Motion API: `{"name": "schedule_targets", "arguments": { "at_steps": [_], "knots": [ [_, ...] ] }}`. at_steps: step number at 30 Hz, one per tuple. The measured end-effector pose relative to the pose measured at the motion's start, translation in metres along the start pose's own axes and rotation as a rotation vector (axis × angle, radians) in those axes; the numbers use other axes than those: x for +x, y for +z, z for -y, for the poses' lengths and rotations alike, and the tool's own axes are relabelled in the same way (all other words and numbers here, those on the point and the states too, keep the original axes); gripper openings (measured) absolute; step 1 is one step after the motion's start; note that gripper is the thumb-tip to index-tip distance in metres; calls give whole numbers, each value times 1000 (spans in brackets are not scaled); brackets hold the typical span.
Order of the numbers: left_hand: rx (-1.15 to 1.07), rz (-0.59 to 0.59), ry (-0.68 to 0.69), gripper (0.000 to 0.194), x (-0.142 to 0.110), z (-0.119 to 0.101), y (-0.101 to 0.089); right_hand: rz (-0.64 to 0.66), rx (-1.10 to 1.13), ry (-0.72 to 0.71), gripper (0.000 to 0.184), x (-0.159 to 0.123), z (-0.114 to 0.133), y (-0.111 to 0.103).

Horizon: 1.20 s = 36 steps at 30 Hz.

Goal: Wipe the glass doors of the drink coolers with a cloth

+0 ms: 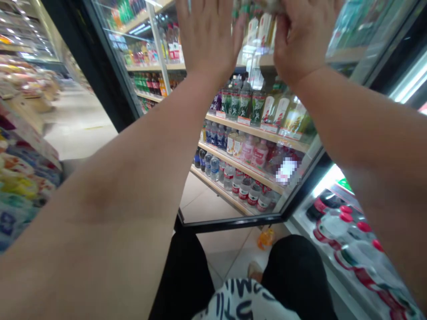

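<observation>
My left hand [210, 38] is raised at the top centre, its palm side toward the glass door [200, 206]. Its fingers are stretched out and slightly apart, and the tips run out of view. At the upper right is my right hand [302, 38], with the thumb bent and the fingers curled by a pale, cloth-like thing [271, 5] at the top edge. Most of that thing is cut off, so its kind is unclear. The glass has a black frame [230, 225] and shows rows of drink bottles [245, 100] on shelves; whether seen through it or reflected, I cannot tell.
Large bottles with red caps [336, 224] stand on a lit cooler shelf at the lower right. An orange item [266, 239] lies on the floor near my knees. Colourful packages [20, 178] are stacked at the left, and a store aisle [80, 111] runs behind them.
</observation>
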<state>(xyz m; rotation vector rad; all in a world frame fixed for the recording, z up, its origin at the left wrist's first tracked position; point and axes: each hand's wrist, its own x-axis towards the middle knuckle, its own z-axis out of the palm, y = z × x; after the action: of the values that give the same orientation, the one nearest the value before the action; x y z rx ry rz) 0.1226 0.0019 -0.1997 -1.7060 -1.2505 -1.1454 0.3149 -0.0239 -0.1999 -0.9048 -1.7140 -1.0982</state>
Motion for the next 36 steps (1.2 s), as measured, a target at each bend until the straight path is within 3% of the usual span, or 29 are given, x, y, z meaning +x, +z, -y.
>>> {"name": "schedule_targets", "arguments": {
  "at_steps": [2, 6, 10, 14, 18, 22, 26, 30, 33, 36],
  "knots": [
    [-30, -9, 59, 64, -4, 1, 0, -30, -18, 7, 44, 1, -12, -5],
    [-26, -129, 171, 74, -28, -1, -10, -108, 33, 161, 52, -2, -16, 3],
    [-12, -252, 413, 62, -48, 1, -19, -148, 147, 79, 45, -10, 8, 20],
    [-162, -180, 632, 54, -42, 12, -8, -74, 303, 57, 36, -15, 46, 27],
    [-292, -131, 567, 55, -36, 17, 0, -154, 446, 101, 50, -20, 51, 16],
    [-303, -127, 515, 49, -40, 14, -2, 7, 398, -65, 64, -47, 12, 4],
    [-229, -84, 526, 36, -40, 9, -8, 15, 385, 81, 67, -85, -21, 20],
    [-90, -51, 653, 29, -24, 15, -20, -33, 373, 140, 64, -98, -23, 38],
    [-36, -159, 651, 32, -13, 30, -23, -25, 303, 138, 62, -96, -17, 36],
    [-44, -343, 461, 29, -19, 39, -14, -22, 254, 138, 61, -96, -13, 31]
  ]
}}
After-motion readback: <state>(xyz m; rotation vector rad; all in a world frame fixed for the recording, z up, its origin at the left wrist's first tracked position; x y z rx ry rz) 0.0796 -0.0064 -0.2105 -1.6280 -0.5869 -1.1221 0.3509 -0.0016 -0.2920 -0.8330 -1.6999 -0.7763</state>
